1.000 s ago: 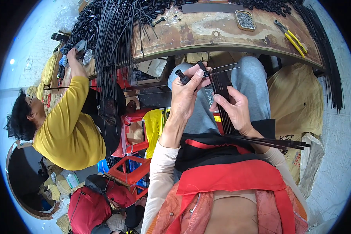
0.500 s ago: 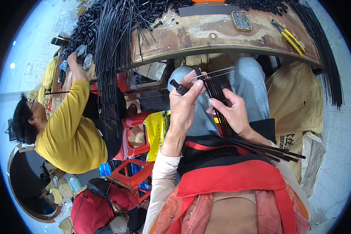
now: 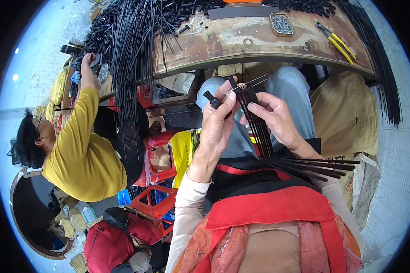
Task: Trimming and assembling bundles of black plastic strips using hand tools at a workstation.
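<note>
Head view: nearest is a red apron panel (image 3: 269,209), below the lap. Above it, the row of black rods (image 3: 261,136) stands between the two hands, its long axis running from the lap up and slightly left, tips toward the bench; more black rods (image 3: 325,168) fan rightward across the lap. The left hand (image 3: 215,123) grasps a black cylindrical piece (image 3: 212,98), its fingertips at the row's upper end, partly hiding it. The right hand (image 3: 278,119) pinches the row between thumb and fingers. Thin wires (image 3: 258,79) cross beside that end. Beyond, the bench (image 3: 205,52) carries yellow-handled pliers (image 3: 338,44), a dish (image 3: 284,35) of metal bits and a hanging black bundle (image 3: 127,68). Leftward, a co-worker in mustard (image 3: 84,154) reaches toward the bench.
</note>
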A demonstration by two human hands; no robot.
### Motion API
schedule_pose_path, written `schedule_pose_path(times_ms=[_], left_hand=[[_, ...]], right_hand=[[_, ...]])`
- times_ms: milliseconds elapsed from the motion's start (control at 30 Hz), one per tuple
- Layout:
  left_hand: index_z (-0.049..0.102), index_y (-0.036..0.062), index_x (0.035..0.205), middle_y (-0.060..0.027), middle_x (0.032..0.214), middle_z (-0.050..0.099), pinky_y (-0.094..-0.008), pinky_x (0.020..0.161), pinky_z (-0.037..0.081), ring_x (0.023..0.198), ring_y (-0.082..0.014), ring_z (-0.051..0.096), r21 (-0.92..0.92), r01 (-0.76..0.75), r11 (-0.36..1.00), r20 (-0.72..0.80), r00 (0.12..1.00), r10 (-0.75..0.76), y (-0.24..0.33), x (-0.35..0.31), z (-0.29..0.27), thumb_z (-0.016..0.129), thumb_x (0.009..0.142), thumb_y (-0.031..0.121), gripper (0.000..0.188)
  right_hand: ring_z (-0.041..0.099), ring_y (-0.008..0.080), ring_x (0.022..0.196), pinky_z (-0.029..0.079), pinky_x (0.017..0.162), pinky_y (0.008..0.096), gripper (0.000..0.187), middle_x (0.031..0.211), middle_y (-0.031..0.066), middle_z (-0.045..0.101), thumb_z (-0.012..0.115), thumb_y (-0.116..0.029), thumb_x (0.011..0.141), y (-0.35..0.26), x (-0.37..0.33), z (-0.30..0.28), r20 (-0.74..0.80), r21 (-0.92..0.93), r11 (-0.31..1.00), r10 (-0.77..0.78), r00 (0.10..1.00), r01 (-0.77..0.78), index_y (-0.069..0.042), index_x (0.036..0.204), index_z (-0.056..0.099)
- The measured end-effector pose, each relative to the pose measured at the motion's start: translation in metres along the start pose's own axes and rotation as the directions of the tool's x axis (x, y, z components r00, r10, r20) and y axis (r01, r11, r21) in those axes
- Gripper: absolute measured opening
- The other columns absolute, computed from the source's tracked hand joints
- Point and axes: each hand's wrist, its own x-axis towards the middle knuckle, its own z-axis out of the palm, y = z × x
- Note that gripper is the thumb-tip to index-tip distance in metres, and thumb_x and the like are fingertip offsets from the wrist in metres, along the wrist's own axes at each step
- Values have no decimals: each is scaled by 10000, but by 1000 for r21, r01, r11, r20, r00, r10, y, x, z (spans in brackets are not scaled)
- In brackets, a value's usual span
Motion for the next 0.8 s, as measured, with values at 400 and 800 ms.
schedule_pose_path(times_ms=[400,800], left_hand=[[527,14,1286,-81,1273,578,-289,960,430,1077,-123,548,-19,131,991,13,991,-131,-9,-3,-7,577,958,231,397],[593,39,1233,31,994,632,-208,660,408,732,-44,454,32,160,987,78,984,-162,-2,-10,8,537,984,298,363]], right_hand=[[670,140,768,519,684,235,213,888,62,666,628,-167,930,1,-2,-1,16,-16,999,-31,999,31,1,1059,611],[648,159,848,568,830,364,287,975,76,634,558,-145,965,4,1,-10,215,225,966,75,974,-124,12,1205,533]])
